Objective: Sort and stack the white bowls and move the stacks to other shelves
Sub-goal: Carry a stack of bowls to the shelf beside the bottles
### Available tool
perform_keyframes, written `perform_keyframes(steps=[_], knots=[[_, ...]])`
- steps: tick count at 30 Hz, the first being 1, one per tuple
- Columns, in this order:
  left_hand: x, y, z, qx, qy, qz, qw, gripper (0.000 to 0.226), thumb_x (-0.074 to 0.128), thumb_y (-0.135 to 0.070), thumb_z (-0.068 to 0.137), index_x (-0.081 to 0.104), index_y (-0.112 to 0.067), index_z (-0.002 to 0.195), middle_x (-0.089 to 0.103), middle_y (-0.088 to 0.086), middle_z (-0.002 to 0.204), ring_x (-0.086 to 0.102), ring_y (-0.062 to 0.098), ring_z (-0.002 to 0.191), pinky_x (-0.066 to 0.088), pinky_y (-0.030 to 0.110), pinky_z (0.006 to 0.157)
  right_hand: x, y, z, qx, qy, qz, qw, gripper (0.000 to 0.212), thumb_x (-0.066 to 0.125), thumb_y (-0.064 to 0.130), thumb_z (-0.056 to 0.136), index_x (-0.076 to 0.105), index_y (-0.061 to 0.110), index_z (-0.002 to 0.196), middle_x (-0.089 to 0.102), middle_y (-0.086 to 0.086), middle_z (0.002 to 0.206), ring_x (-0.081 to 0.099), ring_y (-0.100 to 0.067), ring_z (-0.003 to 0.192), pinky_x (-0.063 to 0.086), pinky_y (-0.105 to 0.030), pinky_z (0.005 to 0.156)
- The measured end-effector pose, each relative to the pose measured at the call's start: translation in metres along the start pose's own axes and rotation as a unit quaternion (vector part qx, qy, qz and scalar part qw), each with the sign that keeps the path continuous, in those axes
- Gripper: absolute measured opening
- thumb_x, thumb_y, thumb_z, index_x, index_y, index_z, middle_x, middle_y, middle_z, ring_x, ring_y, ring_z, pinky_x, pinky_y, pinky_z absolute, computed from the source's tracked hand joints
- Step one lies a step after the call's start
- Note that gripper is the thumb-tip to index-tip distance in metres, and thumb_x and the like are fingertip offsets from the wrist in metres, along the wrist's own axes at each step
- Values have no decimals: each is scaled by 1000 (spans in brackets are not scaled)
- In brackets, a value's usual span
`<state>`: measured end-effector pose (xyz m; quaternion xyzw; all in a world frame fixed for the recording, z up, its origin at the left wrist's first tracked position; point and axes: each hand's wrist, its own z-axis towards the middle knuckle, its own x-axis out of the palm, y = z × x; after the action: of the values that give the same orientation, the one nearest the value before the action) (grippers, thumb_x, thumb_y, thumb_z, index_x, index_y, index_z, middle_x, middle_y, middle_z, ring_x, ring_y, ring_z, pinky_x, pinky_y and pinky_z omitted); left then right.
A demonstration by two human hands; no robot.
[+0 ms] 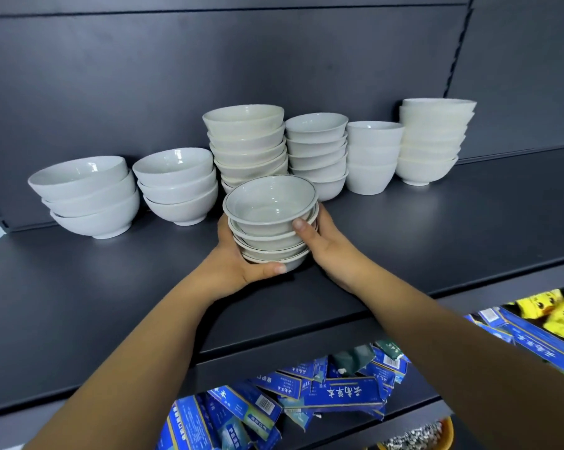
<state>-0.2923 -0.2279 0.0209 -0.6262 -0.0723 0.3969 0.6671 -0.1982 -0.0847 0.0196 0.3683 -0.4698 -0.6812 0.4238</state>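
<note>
A short stack of green-rimmed white bowls (269,219) is held between both hands above the dark shelf (436,228). My left hand (238,261) cups its base from the left, thumb under the bottom bowl. My right hand (323,241) grips its right side, thumb on the top bowl's wall. Behind, along the back panel, stand more white stacks: a wide three-bowl stack (86,196), a second three-bowl stack (177,186), a tall cream stack (246,141), a stack of several bowls (318,151), a stack of deep cups (373,157) and a tall stack at the right (433,141).
The lower shelf holds a heap of blue cardboard boxes (306,397). Yellow packets (553,313) lie at the right edge. Bare dark shelf surface (95,287) stretches in front of the bowl stacks.
</note>
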Motion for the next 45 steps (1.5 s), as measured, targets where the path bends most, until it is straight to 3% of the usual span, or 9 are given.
perform_keyframes(steps=[2,6,13,17,22,26,34,40,45], knots=[[4,-4,-4,9,1,9,1000,123,87,-22,58,-3,-19,141,30,-24,125,36,-6,117,30,-5,79,0,2,-10,-12,-19,11,1000,74,57,50,75,27,28,139,44,15,135,42,6,122,33,-12,101],[18,-18,-12,71,5,-15,997,126,84,-60,23,26,-26,131,45,-22,124,45,-22,107,35,-4,81,-8,9,-42,-18,-76,27,997,52,60,48,73,44,37,121,56,19,123,51,6,115,40,-15,99],[85,-58,-28,134,23,-92,986,96,83,-38,36,44,-27,123,59,-9,121,56,0,111,46,15,89,-51,40,-116,-67,-189,0,980,37,56,35,77,53,27,114,64,18,108,57,8,103,43,-9,86],[139,-88,-36,135,68,-145,978,90,84,-33,37,49,-26,120,65,-11,114,59,-1,107,46,10,81,-86,54,-160,-95,-256,-6,962,31,57,30,78,54,27,109,68,22,96,60,10,95,44,-7,78],[219,-126,-42,128,166,-192,959,91,89,-30,37,52,-18,119,68,-7,113,62,8,107,49,15,79,-137,72,-225,-119,-341,-35,932,63,65,59,66,53,22,115,68,22,102,60,4,100,46,-11,80],[289,-152,-51,121,225,-225,940,87,84,-24,38,53,-18,119,69,-5,111,63,10,106,51,16,77,-182,78,-282,-124,-388,-49,912,44,58,44,75,54,24,114,67,20,104,60,2,102,45,-11,82],[423,-207,-75,149,316,-264,899,68,80,-17,39,54,-25,102,70,-25,93,64,-7,91,48,8,70,-276,88,-383,-102,-445,-72,887,75,61,61,74,47,12,129,57,-10,128,53,-23,121,41,-43,103],[492,-232,-78,159,366,-272,876,77,88,-35,44,56,-23,114,68,-7,112,62,12,109,50,19,82,-328,82,-437,-71,-476,-61,874,75,63,56,73,46,11,130,58,-7,128,54,-19,120,43,-35,100],[552,-247,-56,176,393,-272,861,71,79,-14,49,52,-23,115,69,-14,108,62,5,106,49,15,80,-386,72,-457,-74,-498,-73,861,65,59,49,75,49,11,127,61,-5,124,56,-16,117,46,-25,93]])
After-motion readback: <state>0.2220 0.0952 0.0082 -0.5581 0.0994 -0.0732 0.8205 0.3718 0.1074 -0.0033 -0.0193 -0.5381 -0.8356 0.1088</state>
